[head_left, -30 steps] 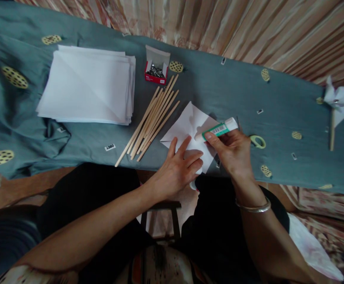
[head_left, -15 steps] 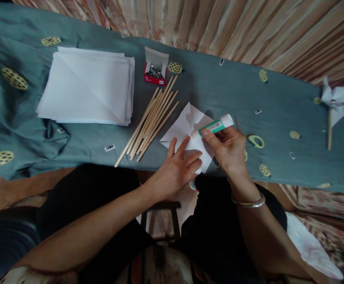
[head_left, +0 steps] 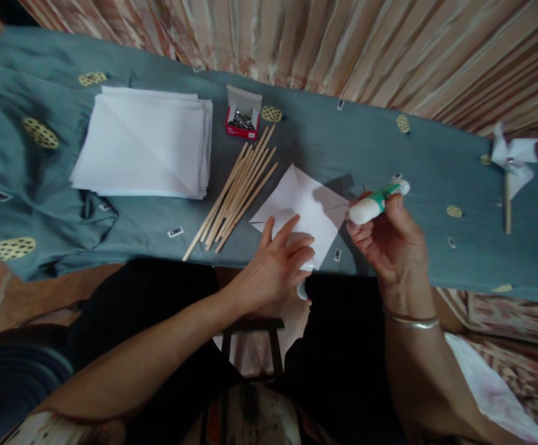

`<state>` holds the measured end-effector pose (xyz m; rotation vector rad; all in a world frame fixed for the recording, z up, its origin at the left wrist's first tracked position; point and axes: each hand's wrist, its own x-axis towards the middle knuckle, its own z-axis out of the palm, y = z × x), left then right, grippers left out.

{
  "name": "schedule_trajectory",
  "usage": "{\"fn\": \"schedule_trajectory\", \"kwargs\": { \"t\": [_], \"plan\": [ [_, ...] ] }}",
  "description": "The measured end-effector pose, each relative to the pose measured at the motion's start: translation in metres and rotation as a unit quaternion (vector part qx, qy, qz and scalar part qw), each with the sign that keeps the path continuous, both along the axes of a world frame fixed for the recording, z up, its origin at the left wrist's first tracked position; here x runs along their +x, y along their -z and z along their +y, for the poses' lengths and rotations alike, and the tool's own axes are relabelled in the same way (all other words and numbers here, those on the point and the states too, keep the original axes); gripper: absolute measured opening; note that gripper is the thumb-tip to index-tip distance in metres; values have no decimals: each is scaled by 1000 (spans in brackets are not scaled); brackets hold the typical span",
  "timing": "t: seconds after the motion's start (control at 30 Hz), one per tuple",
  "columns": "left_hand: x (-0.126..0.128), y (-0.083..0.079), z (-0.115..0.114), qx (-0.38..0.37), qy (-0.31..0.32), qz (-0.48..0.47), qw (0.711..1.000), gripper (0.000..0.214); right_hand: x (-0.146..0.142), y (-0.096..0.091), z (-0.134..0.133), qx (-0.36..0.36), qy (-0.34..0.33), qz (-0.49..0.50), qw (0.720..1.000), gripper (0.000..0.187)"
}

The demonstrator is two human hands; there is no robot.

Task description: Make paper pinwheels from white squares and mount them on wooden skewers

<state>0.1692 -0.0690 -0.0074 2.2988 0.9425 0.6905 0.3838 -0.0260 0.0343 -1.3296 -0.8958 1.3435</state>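
A white square of paper (head_left: 303,201) with cut or folded lines lies near the front edge of the blue-grey cloth (head_left: 324,142). My left hand (head_left: 280,262) rests flat on its near corner, fingers spread. My right hand (head_left: 389,238) is raised to the right of the paper and closed on a green and white glue stick (head_left: 376,201), its white end pointing left. The scissors are hidden behind this hand.
A stack of white sheets (head_left: 146,142) lies at the left. Several wooden sticks (head_left: 236,188) lie beside the paper. A small red box of pins (head_left: 242,120) stands behind them. A finished paper pinwheel (head_left: 509,164) lies at the far right.
My right hand has lifted the glue stick off the paper and moved it to the right. The left hand has stayed on the paper.
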Motion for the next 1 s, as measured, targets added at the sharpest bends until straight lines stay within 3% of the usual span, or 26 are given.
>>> {"fn": "schedule_trajectory", "kwargs": {
  "t": [0.1, 0.2, 0.33, 0.57, 1.0],
  "plan": [
    [-6, -4, 1, -21, -19, -73, 997, 25, -1, 0, -6, -3, -24, -21, 999, 25],
    [-12, -7, 4, -85, -78, -158, 981, 29, -11, -1, -13, -6, -26, 12, 1000, 30],
    [-15, -14, 9, -159, -142, -194, 958, 28, -26, 1, -19, -44, -69, 65, 995, 34],
    [-14, -18, 12, -152, -138, -206, 957, 30, -36, 7, -21, -88, -94, 119, 984, 37],
    [-20, -20, 11, -125, -148, -178, 965, 32, -44, 7, -21, -51, -82, 69, 993, 37]
  ]
}}
